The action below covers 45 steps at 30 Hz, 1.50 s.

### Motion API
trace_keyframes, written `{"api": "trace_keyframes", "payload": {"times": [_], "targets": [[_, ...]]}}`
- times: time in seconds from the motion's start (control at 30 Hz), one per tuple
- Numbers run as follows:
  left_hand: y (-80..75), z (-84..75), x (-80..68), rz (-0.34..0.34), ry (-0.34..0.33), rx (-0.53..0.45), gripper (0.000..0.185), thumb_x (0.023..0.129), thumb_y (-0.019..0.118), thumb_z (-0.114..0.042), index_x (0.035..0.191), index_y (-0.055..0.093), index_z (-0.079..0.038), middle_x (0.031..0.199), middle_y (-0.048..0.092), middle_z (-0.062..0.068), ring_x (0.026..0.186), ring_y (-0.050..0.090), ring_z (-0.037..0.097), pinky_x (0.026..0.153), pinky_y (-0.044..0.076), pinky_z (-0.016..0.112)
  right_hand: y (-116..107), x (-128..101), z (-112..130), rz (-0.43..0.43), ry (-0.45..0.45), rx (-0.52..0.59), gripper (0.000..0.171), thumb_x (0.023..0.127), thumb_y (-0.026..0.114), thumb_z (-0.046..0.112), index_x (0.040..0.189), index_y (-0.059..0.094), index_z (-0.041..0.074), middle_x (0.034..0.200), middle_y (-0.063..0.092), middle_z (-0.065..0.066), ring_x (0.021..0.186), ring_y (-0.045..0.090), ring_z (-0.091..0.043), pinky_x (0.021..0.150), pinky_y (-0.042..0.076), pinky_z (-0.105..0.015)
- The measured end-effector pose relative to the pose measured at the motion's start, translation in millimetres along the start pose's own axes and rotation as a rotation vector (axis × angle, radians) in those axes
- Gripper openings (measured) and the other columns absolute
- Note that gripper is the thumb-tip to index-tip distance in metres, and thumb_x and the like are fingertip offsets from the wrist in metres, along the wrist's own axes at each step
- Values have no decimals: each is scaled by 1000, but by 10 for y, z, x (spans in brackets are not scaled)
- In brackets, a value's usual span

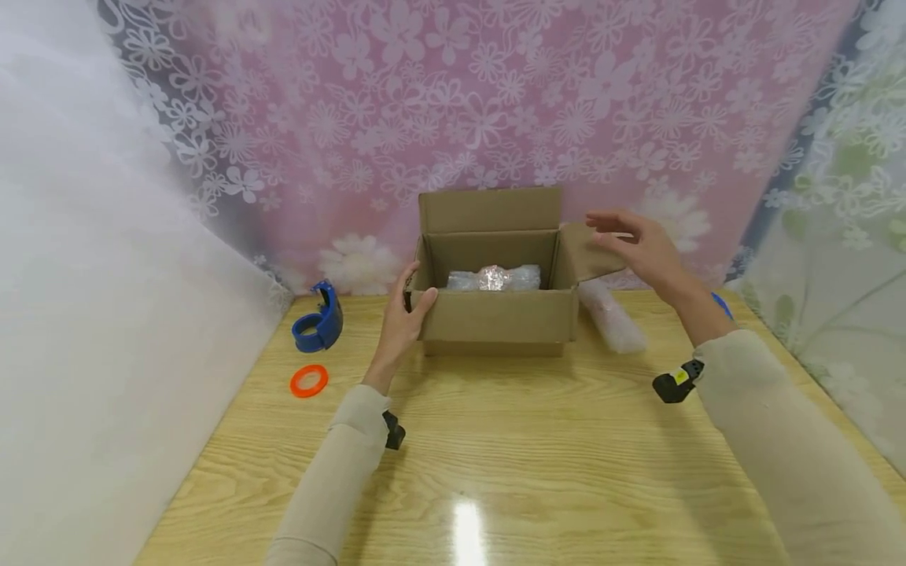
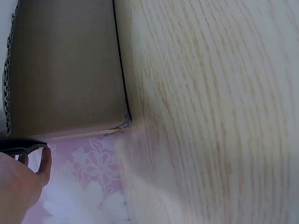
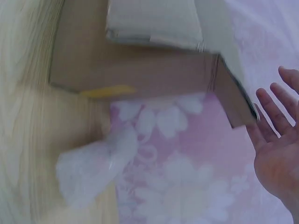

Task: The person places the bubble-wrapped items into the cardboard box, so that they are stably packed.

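An open cardboard box stands at the back of the table, its back flap upright and its right flap spread outward. Inside lies a bubble-wrapped item with a shiny middle. My left hand grips the box's left side, thumb at the front corner; fingers curl round the flap edge in the left wrist view. Over the right flap, my right hand holds nothing, its fingers loosely extended. In the right wrist view the fingers are close to that flap's edge; contact is unclear. Another bubble-wrapped bundle lies right of the box.
On the left of the wooden table are a blue tape dispenser and an orange ring. Part of a blue object shows behind the right forearm. A pink floral cloth hangs behind the box.
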<state>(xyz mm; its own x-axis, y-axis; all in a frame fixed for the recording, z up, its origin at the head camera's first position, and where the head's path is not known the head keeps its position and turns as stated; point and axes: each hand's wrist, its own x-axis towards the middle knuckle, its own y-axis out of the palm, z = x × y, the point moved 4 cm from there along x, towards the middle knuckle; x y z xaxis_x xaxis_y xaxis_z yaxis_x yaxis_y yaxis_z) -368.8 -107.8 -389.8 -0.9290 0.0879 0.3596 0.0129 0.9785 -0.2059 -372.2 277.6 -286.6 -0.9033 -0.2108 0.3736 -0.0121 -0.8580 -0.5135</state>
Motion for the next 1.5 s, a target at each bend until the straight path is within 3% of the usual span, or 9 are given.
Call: {"api": "trace_keyframes", "payload": {"times": [0.17, 0.37, 0.5, 0.67, 0.73, 0.83, 0.97, 1.27, 1.5], "targets": [[-21, 8, 20, 3, 15, 5, 66, 106, 63, -34, 164, 34, -23, 170, 23, 4, 157, 20, 33, 121, 21, 66, -115, -128, -197, -15, 52, -31, 54, 108, 57, 35, 157, 47, 13, 154, 50, -14, 129, 51, -10, 110, 39, -42], [-19, 13, 41, 12, 28, 23, 63, 106, 63, -32, 162, 35, -28, 170, 23, 4, 157, 19, 33, 121, 20, 66, -170, -280, -472, -10, 148, -41, 59, 108, 55, 44, 160, 42, 20, 159, 44, -15, 138, 44, -26, 112, 35, -57], [-29, 18, 39, 7, 27, 18, 64, 106, 63, -32, 163, 35, -24, 171, 23, 5, 157, 19, 33, 121, 19, 66, -160, -337, -662, -7, 170, -9, 59, 108, 52, 46, 160, 42, 19, 153, 50, -6, 128, 50, -9, 109, 41, -37], [-30, -9, 53, -2, 37, 19, 65, 106, 63, -30, 163, 34, -20, 170, 24, 6, 157, 20, 34, 121, 19, 66, -114, -396, -893, 9, 191, 15, 63, 109, 51, 44, 160, 39, 10, 139, 56, 6, 113, 54, 6, 93, 46, -13], [-26, -13, 55, -2, 38, 17, 65, 106, 63, -29, 163, 34, -19, 170, 24, 6, 157, 19, 34, 121, 19, 66, -76, -423, -985, 25, 223, 8, 66, 108, 52, 46, 160, 38, 9, 144, 55, 0, 116, 55, 0, 97, 47, -18], [-19, 1, 57, 2, 36, 7, 65, 106, 63, -29, 163, 34, -19, 171, 23, 6, 157, 18, 34, 122, 17, 67, -2, -471, -1142, 64, 274, -3, 69, 107, 53, 48, 162, 35, 8, 155, 47, -16, 132, 52, -19, 112, 43, -40], [-11, 40, 57, -3, 35, -6, 66, 105, 63, -31, 163, 34, -21, 171, 23, 4, 158, 17, 33, 121, 15, 68, 119, -532, -1364, 125, 336, -3, 74, 107, 56, 44, 163, 30, 4, 163, 34, -27, 147, 33, -47, 116, 29, -68], [-10, 73, 74, -15, 31, 27, 67, 105, 63, -36, 163, 34, -23, 170, 24, 2, 157, 19, 32, 121, 17, 67, 302, -630, -1648, 161, 427, -163, 83, 104, 62, 46, 161, 27, -4, 163, 24, -36, 145, 28, -58, 111, 35, -70], [-7, 269, 159, -26, 26, 28, 66, 105, 64, -37, 163, 34, -29, 171, 23, -1, 157, 19, 31, 121, 18, 67, 409, -630, -1744, 69, 452, -168, 82, 102, 69, 35, 158, 24, -5, 160, 25, -40, 144, 28, -59, 113, 32, -70]]}}
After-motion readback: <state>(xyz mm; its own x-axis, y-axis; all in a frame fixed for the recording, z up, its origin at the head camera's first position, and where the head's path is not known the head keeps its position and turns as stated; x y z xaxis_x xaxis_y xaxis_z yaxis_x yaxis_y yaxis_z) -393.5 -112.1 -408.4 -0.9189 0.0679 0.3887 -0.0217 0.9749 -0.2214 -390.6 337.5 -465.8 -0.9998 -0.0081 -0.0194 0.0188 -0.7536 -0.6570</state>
